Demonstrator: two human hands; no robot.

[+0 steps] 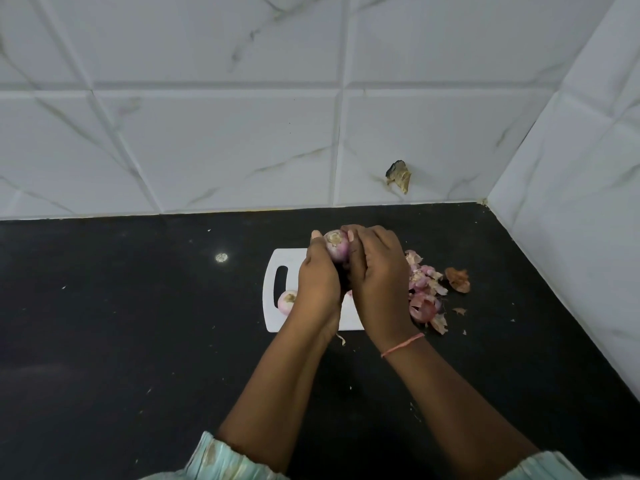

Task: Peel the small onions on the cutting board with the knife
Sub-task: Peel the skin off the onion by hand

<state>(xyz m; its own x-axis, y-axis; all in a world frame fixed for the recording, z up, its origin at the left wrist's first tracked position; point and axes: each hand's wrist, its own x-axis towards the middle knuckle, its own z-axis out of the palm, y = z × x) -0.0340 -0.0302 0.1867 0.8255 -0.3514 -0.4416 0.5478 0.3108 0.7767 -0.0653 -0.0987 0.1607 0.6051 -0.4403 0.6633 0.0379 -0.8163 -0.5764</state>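
Both hands raised over the white cutting board (273, 317), close together, touching at the thumbs; left hand (317, 275) curled round a small onion (336, 245), root end facing up; right hand (375, 275) curled against the same onion from 3 o'clock, fingertips (350, 235) on its top. Knife not visible; possibly hidden in the right palm, cannot tell. Second onion (286, 301) lying on the board at 8 o'clock from the hands, beside the handle slot (280, 280). Heap of pink peels (424, 292) off the board at 4 o'clock, on the black counter (138, 306).

Risks, as a judgement: slippery skin letting the onion squirt out of the grip; a blade, if held, sliding toward the left thumb with the hands this close; the loose onion rolling off the board's near-left edge if nudged.

Room: open counter wide at 9 o'clock; tiled wall (207, 133) at 12; side wall closing in at 3, peel heap crowding that flank.
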